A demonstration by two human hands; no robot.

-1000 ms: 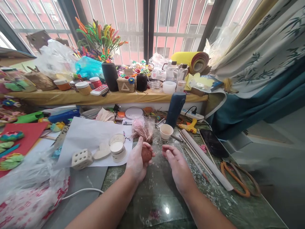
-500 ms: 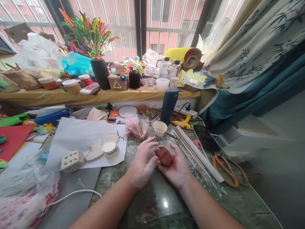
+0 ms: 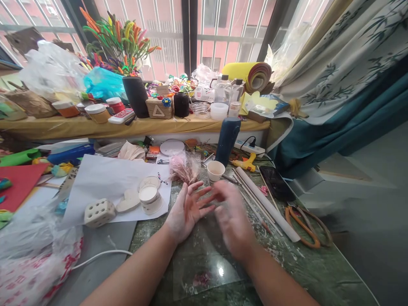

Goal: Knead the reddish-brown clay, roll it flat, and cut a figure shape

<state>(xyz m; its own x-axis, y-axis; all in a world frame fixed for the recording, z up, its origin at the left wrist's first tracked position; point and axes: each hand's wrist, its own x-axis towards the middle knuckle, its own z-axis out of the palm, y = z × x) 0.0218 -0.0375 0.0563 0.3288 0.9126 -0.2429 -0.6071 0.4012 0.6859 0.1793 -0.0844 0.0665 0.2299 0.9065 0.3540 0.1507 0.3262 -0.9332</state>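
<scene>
My left hand [image 3: 188, 212] is open above the table, palm turned up and fingers spread, with nothing in it. Facing it is my right hand [image 3: 234, 219], blurred by motion, its back toward me and its fingers curled over. No part of the reddish-brown lump of clay shows; the right hand's curve covers the place where it lay. Beneath both hands lies a clear sheet [image 3: 207, 272] that reflects a bright light. Just beyond the fingertips stand a small paper cup [image 3: 216, 171] and a plastic bag of pinkish material [image 3: 183, 167].
Right of the hands lie a pale roller [image 3: 267, 204], thin sticks, orange-handled scissors [image 3: 304, 227] and a phone [image 3: 276, 183]. A dark blue bottle [image 3: 227, 142] and a yellow glue gun [image 3: 245, 162] stand behind. On white paper [image 3: 95, 178] at left sits a large dotted die [image 3: 100, 212].
My right hand has turned over from palm up to palm inward, and the clay lump has gone from sight. My left hand has rolled palm up and moved slightly left.
</scene>
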